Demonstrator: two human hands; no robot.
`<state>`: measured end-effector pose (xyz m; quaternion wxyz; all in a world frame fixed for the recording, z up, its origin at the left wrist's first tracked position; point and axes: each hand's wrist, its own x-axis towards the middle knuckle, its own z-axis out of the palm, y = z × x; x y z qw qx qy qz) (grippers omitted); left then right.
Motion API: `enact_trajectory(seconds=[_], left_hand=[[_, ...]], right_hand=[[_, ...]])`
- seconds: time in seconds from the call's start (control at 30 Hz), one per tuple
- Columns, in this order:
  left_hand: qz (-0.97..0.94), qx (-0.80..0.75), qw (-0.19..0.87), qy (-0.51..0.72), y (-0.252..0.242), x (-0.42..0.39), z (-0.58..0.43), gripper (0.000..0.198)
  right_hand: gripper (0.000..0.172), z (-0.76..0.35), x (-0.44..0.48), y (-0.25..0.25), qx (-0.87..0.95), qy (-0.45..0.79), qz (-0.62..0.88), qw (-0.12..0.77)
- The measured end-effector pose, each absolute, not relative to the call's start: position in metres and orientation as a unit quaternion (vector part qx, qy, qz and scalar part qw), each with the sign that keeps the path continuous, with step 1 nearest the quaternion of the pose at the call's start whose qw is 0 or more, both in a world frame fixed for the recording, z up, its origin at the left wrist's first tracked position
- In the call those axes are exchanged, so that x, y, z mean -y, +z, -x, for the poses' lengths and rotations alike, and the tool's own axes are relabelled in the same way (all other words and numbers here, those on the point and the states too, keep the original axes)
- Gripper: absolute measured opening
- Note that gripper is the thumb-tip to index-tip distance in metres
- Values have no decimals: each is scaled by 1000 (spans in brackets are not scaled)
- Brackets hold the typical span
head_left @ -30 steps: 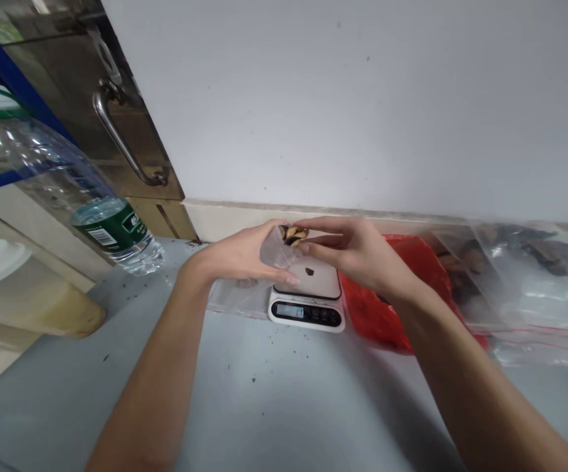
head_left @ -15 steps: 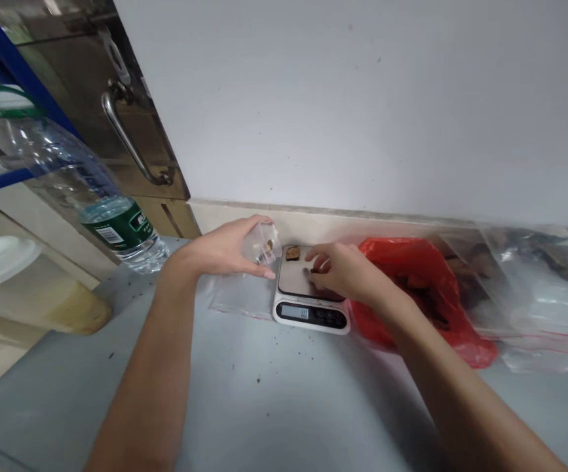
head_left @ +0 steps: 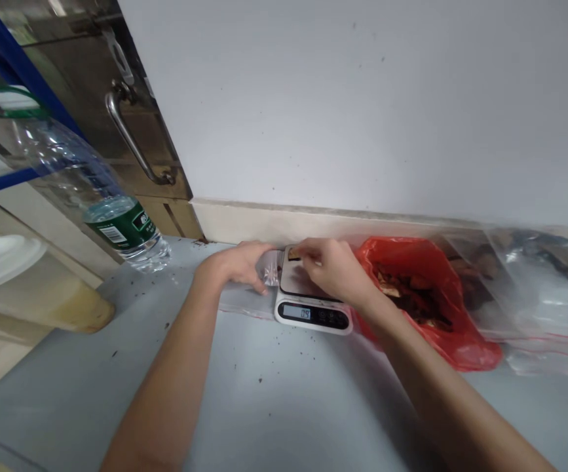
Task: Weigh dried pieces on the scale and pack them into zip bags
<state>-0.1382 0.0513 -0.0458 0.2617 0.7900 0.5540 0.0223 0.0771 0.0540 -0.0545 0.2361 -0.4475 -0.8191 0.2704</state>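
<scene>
Dark crumbs (head_left: 260, 380) dot the worktop (head_left: 225, 413) in front of the scale (head_left: 280, 314), whose lit display (head_left: 297, 313) seems to read 0.9. Left of the scale, a flat plastic bag (head_left: 244, 305) lies on the worktop. And here's the left hand (head_left: 239, 263) just above it, its grip curled around a small clear bag (head_left: 270, 269) right beside the scale's plate. Over the plate comes the right hand (head_left: 330, 263), fingertips at a brown piece (head_left: 293, 254) on the scale's far left corner; whether that grip is clamped on it, I cannot tell! Right of the scale, a red bag (head_left: 473, 351) gapes, dark brown pieces (head_left: 426, 305) inside, with clear bags (head_left: 553, 301) farther right. Well left of the scale: a white-lidded container (head_left: 62, 298) and a green-labelled bottle (head_left: 125, 226). Behind the scale rises a pale wall (head_left: 323, 118).
</scene>
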Motion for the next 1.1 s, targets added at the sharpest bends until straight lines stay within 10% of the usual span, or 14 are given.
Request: enact_trajectory(seconds=[1.1], left_hand=[[-752, -566, 327, 81, -40, -45, 143, 89]], right_hand=[[45, -81, -56, -72, 934, 182, 281, 127]])
